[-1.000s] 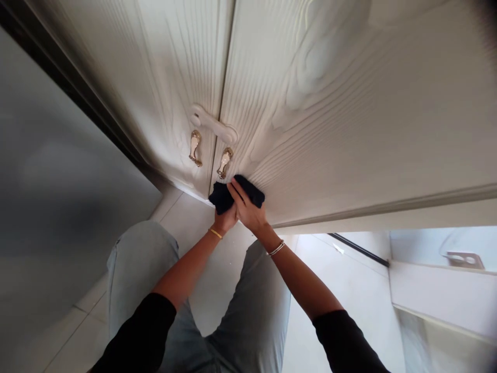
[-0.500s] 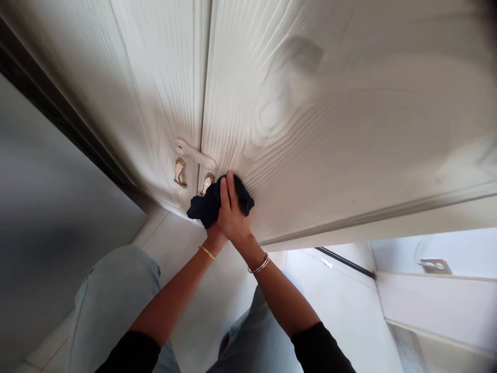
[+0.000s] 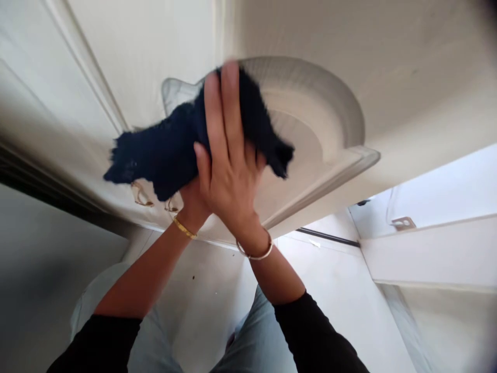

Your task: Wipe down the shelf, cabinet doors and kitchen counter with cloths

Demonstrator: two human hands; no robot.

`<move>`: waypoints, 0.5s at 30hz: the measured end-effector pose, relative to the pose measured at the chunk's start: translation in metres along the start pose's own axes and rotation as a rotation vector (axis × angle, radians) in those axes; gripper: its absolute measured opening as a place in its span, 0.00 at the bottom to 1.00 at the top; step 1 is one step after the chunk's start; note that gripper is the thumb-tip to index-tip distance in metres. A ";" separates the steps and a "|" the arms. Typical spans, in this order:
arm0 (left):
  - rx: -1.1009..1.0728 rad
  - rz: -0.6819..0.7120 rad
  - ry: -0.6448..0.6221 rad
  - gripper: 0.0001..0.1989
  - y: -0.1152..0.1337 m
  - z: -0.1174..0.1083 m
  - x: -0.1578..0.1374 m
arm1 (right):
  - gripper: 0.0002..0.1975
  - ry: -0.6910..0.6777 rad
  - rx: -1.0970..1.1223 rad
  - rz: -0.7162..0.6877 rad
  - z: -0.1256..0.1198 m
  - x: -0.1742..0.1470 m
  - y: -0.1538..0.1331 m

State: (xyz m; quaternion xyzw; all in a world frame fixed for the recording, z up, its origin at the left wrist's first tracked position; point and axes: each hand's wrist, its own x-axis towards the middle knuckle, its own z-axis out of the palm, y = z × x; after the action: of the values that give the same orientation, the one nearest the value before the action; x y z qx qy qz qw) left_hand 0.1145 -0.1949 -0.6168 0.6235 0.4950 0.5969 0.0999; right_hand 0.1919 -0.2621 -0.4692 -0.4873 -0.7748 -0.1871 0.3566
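Observation:
A dark navy cloth [image 3: 163,145] is bunched against the pale cabinet door [image 3: 388,103]. My right hand [image 3: 229,166] lies over it, two fingers stretched upward and pressed on the fabric, the other fingers curled in at its edge. Beneath the cloth and the right hand goes my left hand [image 3: 193,199]; only its back near the wrist shows, and its fingers are hidden. Behind the cloth, a raised curved moulding [image 3: 345,109] stands out on the door. Just below the cloth's left part are two ornate handles, one [image 3: 142,194] left of the other [image 3: 171,204].
To the left runs a dark edge [image 3: 58,202] beside a grey panel [image 3: 50,264]. Below the door is a pale floor [image 3: 205,305], with my legs in jeans over it. A white ledge [image 3: 427,251] and a small metal bracket [image 3: 403,223] are at the right.
Both hands and the cloth have moved up the door from beside the handles to the curved moulding, and look larger. The cloth is more spread out, and the view has shifted.

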 end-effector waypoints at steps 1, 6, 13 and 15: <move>0.006 0.017 -0.061 0.28 -0.007 0.000 -0.013 | 0.31 0.048 -0.014 0.028 0.011 -0.019 0.008; 0.143 0.053 -0.273 0.22 -0.044 -0.004 -0.121 | 0.30 -0.077 -0.139 0.106 0.108 -0.171 0.045; 0.261 0.062 -0.116 0.22 -0.038 -0.037 -0.157 | 0.27 -0.076 -0.115 0.217 0.091 -0.230 0.078; 0.193 0.084 -0.030 0.19 -0.021 -0.038 -0.138 | 0.35 0.058 -0.128 0.294 0.070 -0.221 0.089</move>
State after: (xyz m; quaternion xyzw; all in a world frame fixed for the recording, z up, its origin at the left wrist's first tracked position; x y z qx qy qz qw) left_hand 0.1000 -0.3041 -0.7108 0.6591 0.5222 0.5407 0.0214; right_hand 0.3045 -0.3143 -0.6837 -0.6113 -0.6713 -0.1957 0.3706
